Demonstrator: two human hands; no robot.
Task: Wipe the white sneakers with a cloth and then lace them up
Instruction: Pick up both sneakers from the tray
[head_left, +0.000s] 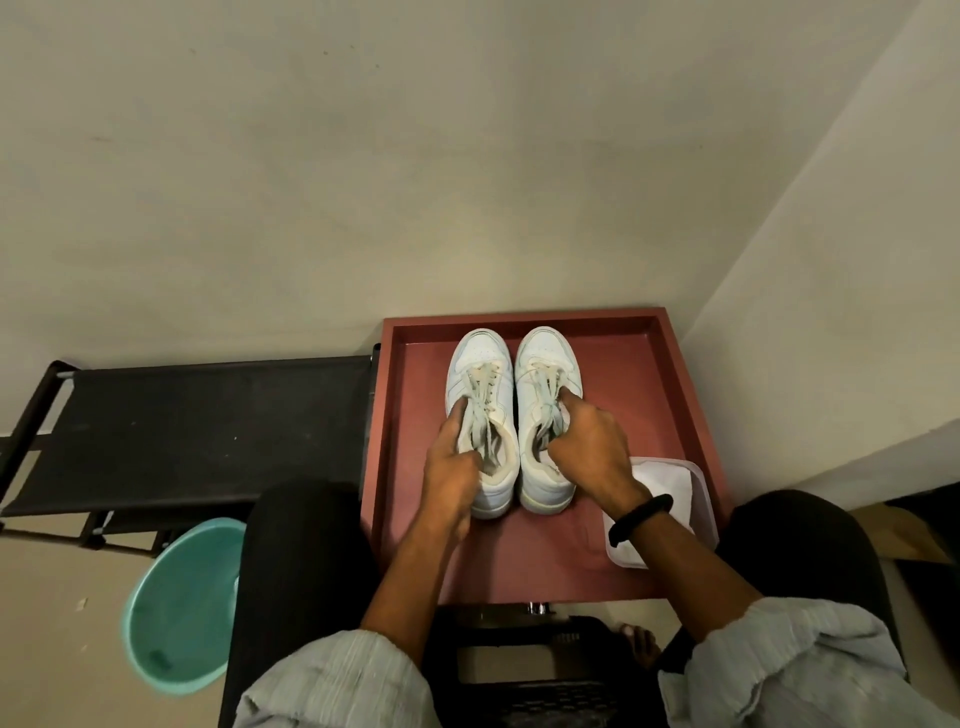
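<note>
Two white sneakers stand side by side, toes pointing away from me, on a red tray-like table (670, 395). My left hand (451, 462) grips the left sneaker (480, 364) at its collar, thumb inside the opening. My right hand (587, 441) grips the right sneaker (545, 358) at its tongue and collar, fingers among the laces. Both shoes have pale laces threaded through the eyelets, with loose ends near the openings. A white cloth (660, 483) lies in a clear shallow container (701, 499) at the tray's near right, partly hidden by my right forearm.
A black bench or rack (197, 410) stands to the left of the tray. A teal plastic basin (182, 603) sits on the floor at lower left. My knees in dark trousers flank the tray. Walls close in behind and at right.
</note>
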